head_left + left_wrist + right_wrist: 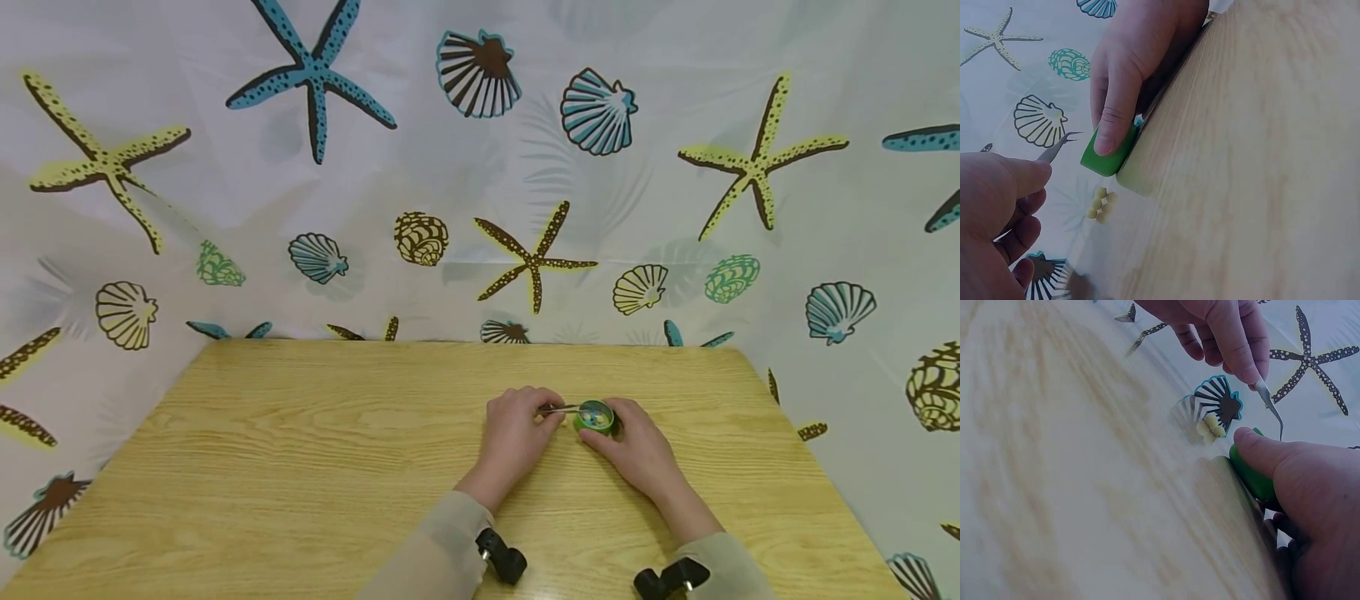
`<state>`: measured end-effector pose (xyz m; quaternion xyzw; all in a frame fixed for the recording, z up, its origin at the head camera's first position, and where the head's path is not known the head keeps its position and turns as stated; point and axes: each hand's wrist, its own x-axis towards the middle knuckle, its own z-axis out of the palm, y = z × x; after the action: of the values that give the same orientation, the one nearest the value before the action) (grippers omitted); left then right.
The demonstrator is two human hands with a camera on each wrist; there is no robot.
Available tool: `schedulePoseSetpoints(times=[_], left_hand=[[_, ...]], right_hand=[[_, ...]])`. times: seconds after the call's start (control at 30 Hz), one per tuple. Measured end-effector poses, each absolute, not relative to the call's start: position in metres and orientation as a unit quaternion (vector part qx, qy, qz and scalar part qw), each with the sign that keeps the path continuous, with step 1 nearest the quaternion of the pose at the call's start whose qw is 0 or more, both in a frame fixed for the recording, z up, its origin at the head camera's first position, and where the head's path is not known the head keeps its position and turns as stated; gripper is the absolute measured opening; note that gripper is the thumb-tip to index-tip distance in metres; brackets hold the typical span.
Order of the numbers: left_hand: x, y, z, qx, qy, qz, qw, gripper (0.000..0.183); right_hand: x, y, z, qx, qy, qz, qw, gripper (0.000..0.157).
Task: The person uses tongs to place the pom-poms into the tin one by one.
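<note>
- Head view: pinching one pair of tweezers (558, 408) between the thumb and bent fingers of one left hand (517, 429), drawn together and held nearly level.
- Gripping one green cup (592, 426) in one right hand (641, 442), with thumb on the near side and fingers curled round the other.
- Reaching to the cup's rim with the tweezers; touching or apart, hard to tell.
- Holding, inside the cup, several blue and yellow bits (595, 417), too small to count.
- Placed right of the middle on one wooden table (300, 433), mouth open to view: the cup.
- Seen on two pale sleeves (442, 542): two black devices (504, 558), one each.
- Hung behind: one white cloth (420, 175), printed with shells and starfish, three starfish whole.
- Left wrist view: showing two tweezer tips, slightly parted, aimed towards the cup.
- Lying near the cup: three yellow beads (1097, 203) in one row.
- Right wrist view: pointing one bent tweezer end down beside the cup; beads clustered near, hard to count here.
</note>
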<state>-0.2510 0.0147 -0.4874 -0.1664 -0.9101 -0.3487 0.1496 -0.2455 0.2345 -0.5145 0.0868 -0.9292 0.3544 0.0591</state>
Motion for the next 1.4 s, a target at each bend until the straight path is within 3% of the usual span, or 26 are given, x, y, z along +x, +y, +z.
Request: schedulePoseSetpoints(times=[0.67,1.4], left_hand=[[-0.258,-0.022,-0.489,-0.144,-0.906,-0.357,0.173,0.01],[-0.261,-0.036,-0.507,-0.147,-0.907,-0.374,0.127,0.009]], right_hand=[[-0.243,0.234,-0.511,0.084,-0.929,0.356,0.052,0.07],[-0.243,0.234,-0.511,0.086,-0.93,0.352,0.051,0.071]])
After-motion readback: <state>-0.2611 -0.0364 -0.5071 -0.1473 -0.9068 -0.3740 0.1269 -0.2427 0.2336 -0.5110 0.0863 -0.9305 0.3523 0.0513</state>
